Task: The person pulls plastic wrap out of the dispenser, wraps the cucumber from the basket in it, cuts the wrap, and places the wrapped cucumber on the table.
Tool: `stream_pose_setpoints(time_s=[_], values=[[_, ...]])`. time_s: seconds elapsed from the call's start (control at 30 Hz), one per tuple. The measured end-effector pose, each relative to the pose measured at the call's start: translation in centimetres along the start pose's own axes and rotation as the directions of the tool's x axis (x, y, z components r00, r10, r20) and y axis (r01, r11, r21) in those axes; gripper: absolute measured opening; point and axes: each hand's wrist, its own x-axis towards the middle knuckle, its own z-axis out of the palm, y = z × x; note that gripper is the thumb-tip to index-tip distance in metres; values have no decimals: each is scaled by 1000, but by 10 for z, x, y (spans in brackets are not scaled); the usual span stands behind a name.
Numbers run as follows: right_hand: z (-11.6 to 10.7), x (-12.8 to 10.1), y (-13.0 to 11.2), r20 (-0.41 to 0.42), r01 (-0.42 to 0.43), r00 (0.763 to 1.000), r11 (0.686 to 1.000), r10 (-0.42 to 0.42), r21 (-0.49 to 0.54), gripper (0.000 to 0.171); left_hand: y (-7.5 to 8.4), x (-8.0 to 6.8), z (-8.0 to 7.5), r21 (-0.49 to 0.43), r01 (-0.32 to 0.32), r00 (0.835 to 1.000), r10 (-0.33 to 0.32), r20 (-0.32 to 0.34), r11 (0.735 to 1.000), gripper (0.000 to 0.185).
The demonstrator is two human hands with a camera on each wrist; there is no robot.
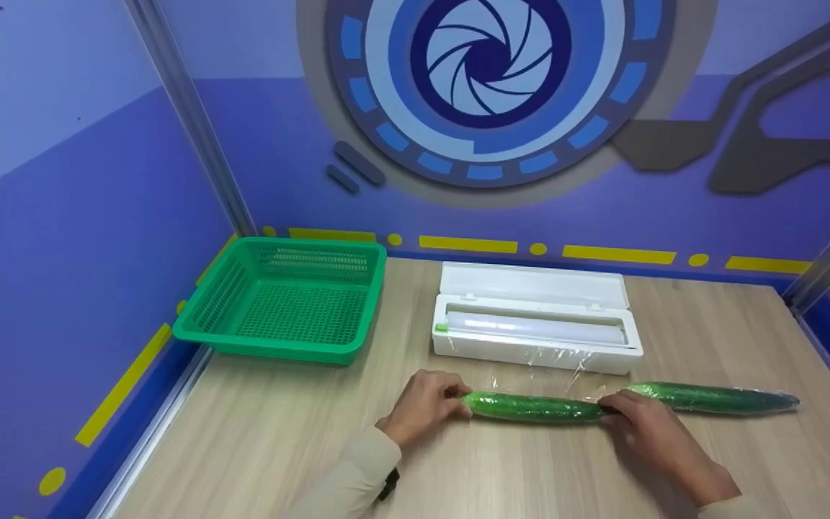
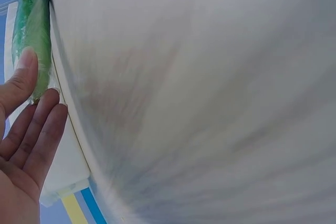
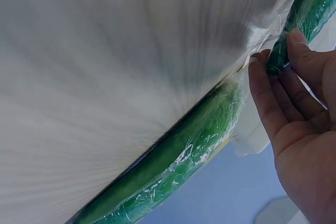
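A green cucumber (image 1: 534,408) in clear film lies crosswise on the table between my two hands. At its left, paler end, my left hand (image 1: 426,404) holds the tip; the left wrist view shows the thumb (image 2: 25,72) against the cucumber (image 2: 38,35) and fingers around its end. My right hand (image 1: 649,429) pinches the other end, with film bunched there in the right wrist view. A second wrapped cucumber (image 1: 728,398) rests just right of that hand. Behind the held cucumber stands a white cling film box (image 1: 537,360), lid raised, with a film roll (image 1: 530,328) inside.
A green plastic basket (image 1: 282,349) stands at the back left of the wooden table (image 1: 278,432). Some loose clear film (image 1: 566,360) hangs over the box's front. Blue and purple panels (image 1: 458,209) border the table at the back and sides.
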Motion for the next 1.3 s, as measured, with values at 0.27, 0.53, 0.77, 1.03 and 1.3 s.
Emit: stream_pose_setpoints(time_s=[0.27, 0.53, 0.77, 1.03, 1.3], values=[[1, 0, -3, -7, -1, 1000, 1000, 1, -20, 26, -3, 1, 1, -12, 10, 1000, -9, 8, 1000, 17], [3, 2, 5, -68, 126, 989, 990, -129, -58, 29, -4, 3, 1, 14, 1, 1000, -1, 3, 1000, 16], [5, 7, 19, -80, 235, 969, 972, -234, -4, 29, -2, 5, -2, 63, -31, 999, 30, 10, 998, 22], [3, 8, 21, -19, 216, 976, 973, -216, 78, 25, -6, 10, -6, -48, 66, 985, -73, -154, 997, 27], [2, 11, 21, -60, 270, 962, 963, -268, 27, 29, -18, 30, -15, -123, 249, 848, -277, -452, 961, 54]])
